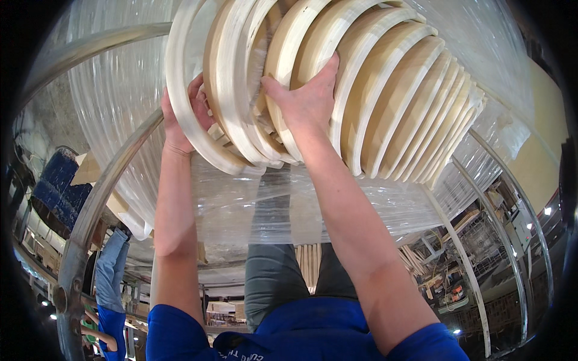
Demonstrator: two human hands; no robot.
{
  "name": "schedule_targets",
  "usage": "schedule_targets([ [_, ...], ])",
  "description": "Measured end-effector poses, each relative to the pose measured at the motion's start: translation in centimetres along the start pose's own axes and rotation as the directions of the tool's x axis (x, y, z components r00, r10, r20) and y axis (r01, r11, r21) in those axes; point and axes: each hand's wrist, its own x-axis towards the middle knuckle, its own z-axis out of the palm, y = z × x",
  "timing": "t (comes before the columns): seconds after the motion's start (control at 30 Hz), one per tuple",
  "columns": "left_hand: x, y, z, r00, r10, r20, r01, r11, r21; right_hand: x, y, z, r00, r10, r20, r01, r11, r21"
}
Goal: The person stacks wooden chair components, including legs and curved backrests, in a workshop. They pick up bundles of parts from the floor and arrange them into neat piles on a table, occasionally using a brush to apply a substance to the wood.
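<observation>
Curved wooden pieces [367,99], wider gaps near the left hand [174,129].

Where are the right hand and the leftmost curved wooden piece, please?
Right hand [307,103], head view: back of the hand.
Leftmost curved wooden piece [177,73], head view: left part of its curve.
</observation>
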Motion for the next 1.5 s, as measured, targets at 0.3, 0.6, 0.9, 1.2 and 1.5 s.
schedule_targets([
  [0.3, -0.3, -0.9, -1.4, 0.988, -0.04, -0.152, 0.041, 0.999, 0.004, -0.3, -0.1, -0.1, 0.999, -0.042, 0.005, 0.042, 0.996, 0.082],
  [0.6, 0.7, -2.0, 0.5, 0.988, -0.135, -0.08, 0.138, 0.99, 0.041, 0.4, 0.5, -0.6, 1.0, 0.012, 0.003, -0.013, 0.999, 0.03],
  [0.9, 2.0, -2.1, -6.7, 0.996, 0.045, 0.072, -0.045, 0.999, -0.01, -0.2, -0.3, 0.0, 0.999, -0.042, 0.009, 0.042, 0.999, -0.003],
  [1.2, -4.4, -4.9, 9.0, 0.986, 0.097, 0.135, -0.104, 0.993, 0.048, -0.6, 3.1, -6.6, 0.975, -0.202, 0.094, 0.116, 0.82, 0.561],
  [1.5, -5.8, -8.8, 7.2, 0.959, 0.261, 0.115, -0.245, 0.96, -0.136, 1.8, 6.4, -4.8, 0.763, -0.482, 0.431, 0.567, 0.819, -0.089],
])
